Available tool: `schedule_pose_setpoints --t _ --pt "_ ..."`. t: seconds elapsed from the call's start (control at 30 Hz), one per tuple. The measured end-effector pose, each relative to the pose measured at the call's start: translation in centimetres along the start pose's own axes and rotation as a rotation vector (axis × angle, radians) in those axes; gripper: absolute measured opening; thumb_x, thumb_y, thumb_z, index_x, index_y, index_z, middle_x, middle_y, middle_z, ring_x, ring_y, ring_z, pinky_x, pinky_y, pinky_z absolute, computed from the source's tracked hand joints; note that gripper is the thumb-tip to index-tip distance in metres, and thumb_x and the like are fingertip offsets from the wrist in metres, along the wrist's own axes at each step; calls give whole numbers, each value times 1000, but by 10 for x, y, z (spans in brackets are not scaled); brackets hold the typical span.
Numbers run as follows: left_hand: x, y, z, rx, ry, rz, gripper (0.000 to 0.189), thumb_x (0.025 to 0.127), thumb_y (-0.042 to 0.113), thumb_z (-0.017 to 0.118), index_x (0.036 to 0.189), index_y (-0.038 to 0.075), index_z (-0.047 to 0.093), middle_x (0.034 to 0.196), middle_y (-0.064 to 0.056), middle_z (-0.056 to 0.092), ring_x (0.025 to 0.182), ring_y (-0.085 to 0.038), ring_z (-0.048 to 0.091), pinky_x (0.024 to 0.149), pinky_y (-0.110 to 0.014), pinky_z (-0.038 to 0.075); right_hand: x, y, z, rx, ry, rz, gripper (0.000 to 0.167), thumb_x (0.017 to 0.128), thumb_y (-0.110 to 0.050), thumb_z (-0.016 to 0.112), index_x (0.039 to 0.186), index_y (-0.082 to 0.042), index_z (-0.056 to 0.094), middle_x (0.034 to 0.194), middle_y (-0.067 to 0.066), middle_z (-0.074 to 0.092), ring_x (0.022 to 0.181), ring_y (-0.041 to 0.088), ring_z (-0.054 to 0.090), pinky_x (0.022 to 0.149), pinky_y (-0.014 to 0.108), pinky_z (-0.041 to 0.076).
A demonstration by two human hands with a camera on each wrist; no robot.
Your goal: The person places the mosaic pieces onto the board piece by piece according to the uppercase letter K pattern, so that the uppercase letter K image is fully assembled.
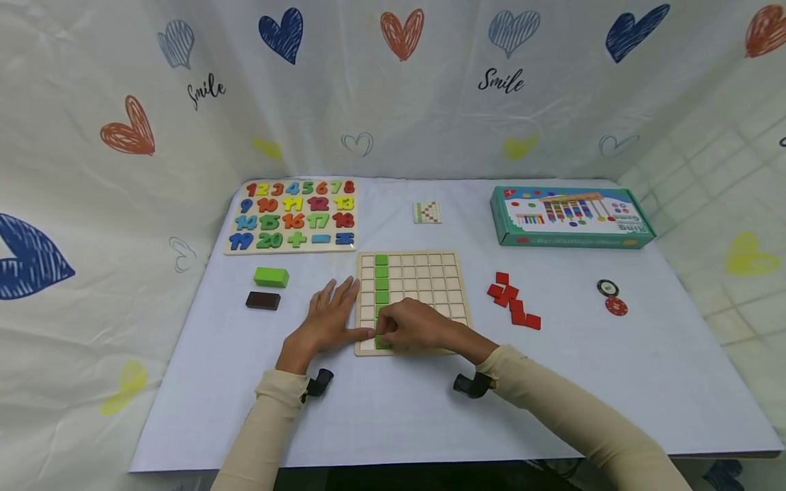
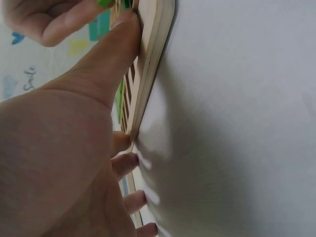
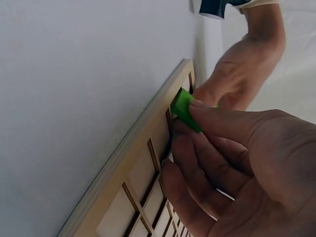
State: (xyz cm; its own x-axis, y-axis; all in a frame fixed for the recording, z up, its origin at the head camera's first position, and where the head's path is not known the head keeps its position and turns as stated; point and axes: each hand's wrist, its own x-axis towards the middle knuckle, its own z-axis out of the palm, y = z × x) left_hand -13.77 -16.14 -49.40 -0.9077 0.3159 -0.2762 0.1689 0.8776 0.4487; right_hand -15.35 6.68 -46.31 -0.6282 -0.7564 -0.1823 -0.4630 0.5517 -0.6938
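From my end, going left to right over the white-covered counter point(image 1: 196, 423), a bright green rectangular block point(image 1: 270, 277) and a dark brown rectangular block point(image 1: 263, 301) lie apart from the left hand point(image 1: 328, 319), which I take as leaving it room. That hand has its fingers straight and spread by the left edge of the pale wooden grid board point(image 1: 437, 283), thumb over the rim, probably to steady it. Flat green square tiles point(image 1: 381, 271) line the board's second column. At that column's near end, the right hand point(image 1: 413, 324) pinches a small green tile point(image 3: 183, 106), tilted; I'd say a fingertip grip suits such shallow cells. Whether the tile touches its cell, I can't tell. Loose red square tiles point(image 1: 517, 318) lie right of the board, seemingly for easy reach.
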Motion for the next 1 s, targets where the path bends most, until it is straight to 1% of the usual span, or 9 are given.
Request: schedule_pose_setpoints --t 0.2,0.43,0.6,0.7,0.83,0.93,1.0 --pt "0 1 0 1 -7 -2 113 92 58 78 171 10 14 179 -11 11 164 -42 0 129 -63 6 -1 1 3 -58 27 33 4 93 -16 82 92 -17 78 82 -13 70 77 5 63 70 28 54" --pt "1 -1 0 -9 7 12 112 92 55 80 171 7 16 178 -14 13 163 -44 2 129 -64 7 -1 3 5 -130 65 16 11 92 -18 84 85 -21 77 79 -17 67 76 5 60 69 27 52" --pt "2 -1 1 -6 5 6 112 92 54 80 171 7 16 178 -13 13 163 -44 2 129 -64 6 -1 2 4 -182 78 4 13 92 -18 84 82 -23 77 76 -18 67 75 3 59 69 26 52" --pt "2 1 0 -7 -3 -4 113 91 56 80 171 9 15 179 -12 12 164 -43 0 129 -64 5 -1 2 4 -188 80 -1 16 92 -16 83 82 -24 73 75 -18 65 74 3 59 67 27 50" --pt "0 2 -1 -6 0 -6 113 91 56 80 171 10 16 179 -11 12 164 -42 1 129 -64 6 -2 2 4 -167 76 6 21 93 -15 81 82 -25 67 75 -16 63 73 5 58 64 28 48" --pt "0 2 -1 -9 7 1 112 91 55 80 171 9 16 179 -12 13 164 -43 1 129 -64 6 -2 3 5 -153 76 9 22 95 -15 80 82 -25 66 75 -15 62 72 5 58 62 27 47" --pt "-1 1 -1 -13 11 4 112 91 55 81 171 9 17 179 -12 13 164 -43 2 129 -64 7 -3 3 6 -148 83 -4 22 95 -15 79 81 -25 66 75 -15 62 72 5 57 61 27 46"
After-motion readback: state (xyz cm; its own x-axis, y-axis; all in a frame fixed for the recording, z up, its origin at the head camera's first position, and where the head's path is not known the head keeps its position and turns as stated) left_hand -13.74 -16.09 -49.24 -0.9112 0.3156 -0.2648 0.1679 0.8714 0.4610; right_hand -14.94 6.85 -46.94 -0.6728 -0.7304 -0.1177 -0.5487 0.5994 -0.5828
